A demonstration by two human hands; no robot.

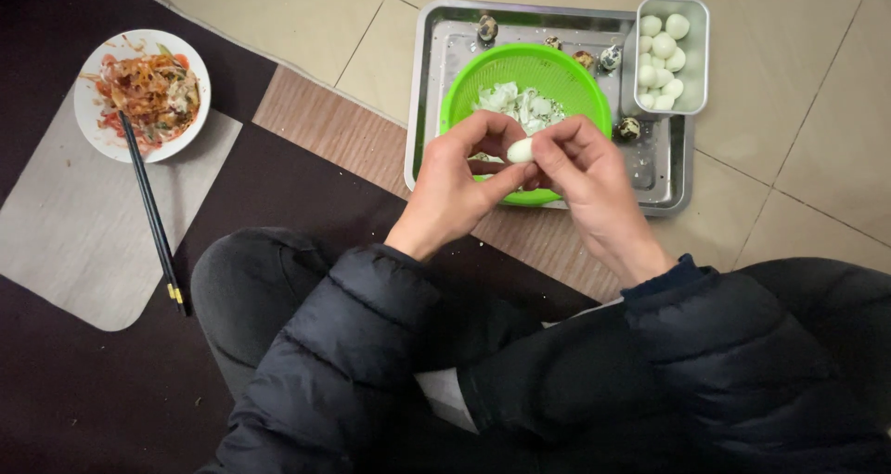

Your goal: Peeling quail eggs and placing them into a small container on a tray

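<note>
Both my hands meet over a green colander (566,75) and pinch one small white peeled egg (520,150) between their fingertips. My left hand (459,181) holds it from the left with thumb and fingers; my right hand (589,181) grips it from the right. White shell pieces (522,105) lie inside the colander. The colander sits in a steel tray (436,93) on the floor. A small steel box (698,56) with several peeled white eggs rests on the tray's right edge. A few speckled unpeeled eggs (487,28) lie along the tray's back.
A white bowl (93,121) of food scraps sits at the left on a dark rug, with black chopsticks (153,214) leaning off it. My knees in dark trousers and puffy dark sleeves fill the lower frame. Beige tiles lie beyond the tray.
</note>
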